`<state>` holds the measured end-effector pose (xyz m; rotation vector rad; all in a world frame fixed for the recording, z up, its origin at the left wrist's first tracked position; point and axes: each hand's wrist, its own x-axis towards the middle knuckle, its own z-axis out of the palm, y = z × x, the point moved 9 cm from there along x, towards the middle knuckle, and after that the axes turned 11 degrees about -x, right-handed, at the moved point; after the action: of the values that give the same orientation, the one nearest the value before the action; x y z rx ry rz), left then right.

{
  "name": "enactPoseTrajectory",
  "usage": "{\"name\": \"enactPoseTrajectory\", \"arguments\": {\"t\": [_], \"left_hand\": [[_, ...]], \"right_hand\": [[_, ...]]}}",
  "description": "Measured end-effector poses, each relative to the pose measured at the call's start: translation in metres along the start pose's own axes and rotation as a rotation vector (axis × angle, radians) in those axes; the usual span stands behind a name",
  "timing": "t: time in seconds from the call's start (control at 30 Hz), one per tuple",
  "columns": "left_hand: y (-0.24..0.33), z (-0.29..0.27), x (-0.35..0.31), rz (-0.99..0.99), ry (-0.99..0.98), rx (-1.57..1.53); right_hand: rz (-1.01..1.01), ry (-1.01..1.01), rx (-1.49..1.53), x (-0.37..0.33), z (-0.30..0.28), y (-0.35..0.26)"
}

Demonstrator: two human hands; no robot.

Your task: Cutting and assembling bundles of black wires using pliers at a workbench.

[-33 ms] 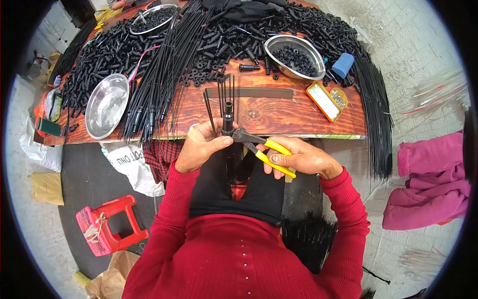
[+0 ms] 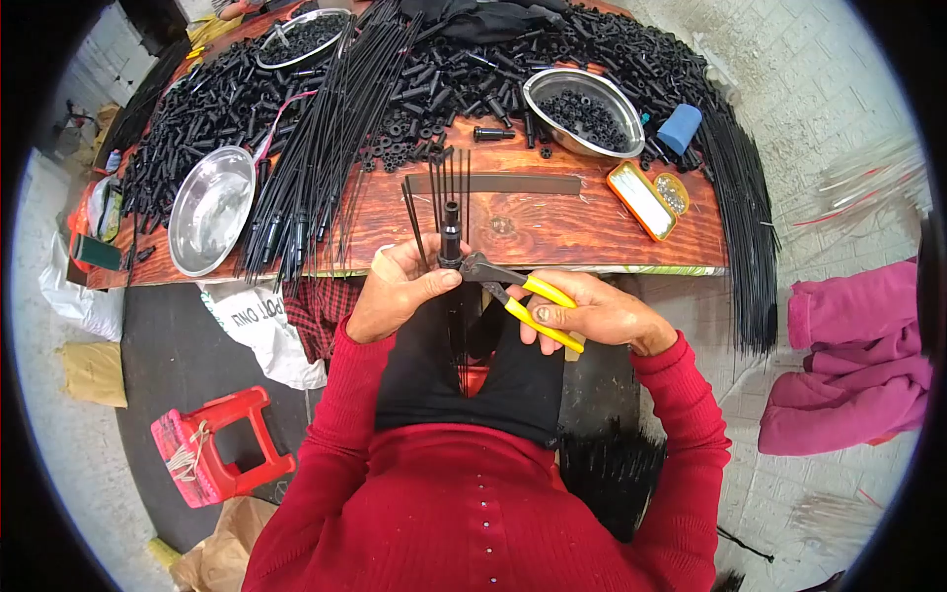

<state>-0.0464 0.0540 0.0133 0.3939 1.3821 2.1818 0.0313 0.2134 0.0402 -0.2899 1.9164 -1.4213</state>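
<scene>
My left hand (image 2: 402, 286) is closed around the lower end of a black tubular part (image 2: 451, 235), which stands upright just in front of the table edge. Thin black rods (image 2: 441, 197) rise beside the tube, and more thin rods hang below the hand. A wide adhesive plaster wraps part of this hand. In my right hand (image 2: 592, 311) is a pair of pliers (image 2: 543, 314) with yellow handles. Its dark jaws touch the tube's lower end, close to my left thumb. My fingers partly hide what lies between the jaws.
Heaps of black tubular pieces (image 2: 424, 84) cover the far table. A bundle of black rods (image 2: 330, 128) lies left of centre. Metal bowls (image 2: 212, 212) stand around, one holding small black rings (image 2: 587, 118). A flat dark strip (image 2: 513, 184) and an orange-rimmed tin (image 2: 641, 202) lie nearer.
</scene>
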Motion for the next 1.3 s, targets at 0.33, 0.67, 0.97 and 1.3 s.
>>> {"name": "enactPoseTrajectory", "arguments": {"t": [0.33,0.67,0.97,1.3], "left_hand": [[0.0,0.004,0.001,-0.017,-0.013,0.041],[0.001,0.001,0.007,0.017,-0.066,0.053],[-0.003,-0.007,0.004,0.014,-0.027,0.018],[-0.001,-0.012,0.005,0.045,-0.058,0.019]], "right_hand": [[0.091,-0.016,0.039,-0.006,-0.004,-0.001],[-0.037,0.027,0.058,0.009,0.002,0.02],[-0.085,0.054,0.08,0.019,0.01,0.027],[-0.087,0.031,0.078,0.026,0.007,0.03]]}}
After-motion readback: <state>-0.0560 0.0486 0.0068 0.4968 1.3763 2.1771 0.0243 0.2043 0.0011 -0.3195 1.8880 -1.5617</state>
